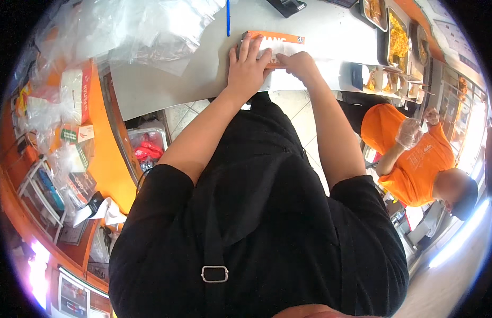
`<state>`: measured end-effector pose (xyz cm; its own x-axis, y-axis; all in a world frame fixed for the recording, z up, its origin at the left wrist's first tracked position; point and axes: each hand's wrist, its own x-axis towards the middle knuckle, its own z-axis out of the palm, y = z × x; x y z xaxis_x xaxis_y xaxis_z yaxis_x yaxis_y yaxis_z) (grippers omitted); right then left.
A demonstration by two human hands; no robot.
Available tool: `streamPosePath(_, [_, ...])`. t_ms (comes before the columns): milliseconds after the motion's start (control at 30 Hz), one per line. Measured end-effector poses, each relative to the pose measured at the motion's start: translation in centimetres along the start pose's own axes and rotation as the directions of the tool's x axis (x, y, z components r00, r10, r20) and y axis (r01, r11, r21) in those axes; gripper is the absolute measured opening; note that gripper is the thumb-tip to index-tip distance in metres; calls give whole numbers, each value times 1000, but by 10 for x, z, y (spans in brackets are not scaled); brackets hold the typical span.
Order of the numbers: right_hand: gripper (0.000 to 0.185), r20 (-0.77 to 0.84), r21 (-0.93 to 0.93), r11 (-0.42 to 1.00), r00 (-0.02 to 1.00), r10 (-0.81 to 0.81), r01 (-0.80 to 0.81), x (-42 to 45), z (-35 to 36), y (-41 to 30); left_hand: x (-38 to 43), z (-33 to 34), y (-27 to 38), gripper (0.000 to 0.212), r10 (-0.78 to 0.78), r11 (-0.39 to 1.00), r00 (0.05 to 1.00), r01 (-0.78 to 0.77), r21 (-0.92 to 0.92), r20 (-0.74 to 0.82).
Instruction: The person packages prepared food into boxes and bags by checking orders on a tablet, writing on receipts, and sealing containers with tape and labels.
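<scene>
A small orange and white printed cardboard box (283,37) lies on the grey worktop (206,79) near its front edge. My left hand (248,65) rests on the box's left part with its fingers spread towards the far side. At the box's near right corner, my right hand (300,65) has its fingers bent, thumb and fingertips against the box. How firmly either hand grips it cannot be told. A blue pen or stick (228,18) lies beyond the box, a little to the left.
Clear plastic bags (166,28) cover the worktop's far left. Trays of food (397,37) and open food boxes (383,81) stand at the right. A co-worker in an orange shirt (416,155) stands close on my right. Below the left side is a bin with red plastic (148,151).
</scene>
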<state>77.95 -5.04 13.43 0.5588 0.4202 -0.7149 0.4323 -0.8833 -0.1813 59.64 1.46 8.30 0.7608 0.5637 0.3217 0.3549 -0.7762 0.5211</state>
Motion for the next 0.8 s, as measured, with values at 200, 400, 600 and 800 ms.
streamPosePath(200, [66,37,-277,959,998,-44,52,-22,-5,54,-1,-4,-3,50,-15,1000,1000,15,2,22])
streamPosePath(400, [27,-355,-174,900,826,-437,400,-32,-32,-32,-28,-45,-29,52,79,995,991,-85,58,105])
streamPosePath(600, [34,52,-647,231,344,-937,727,93,28,-124,-44,-135,-104,53,277,946,826,-324,12,492])
streamPosePath(800, [23,198,-741,-182,-48,-979,647,111,19,-113,-2,-184,-131,43,269,788,746,-534,305,610])
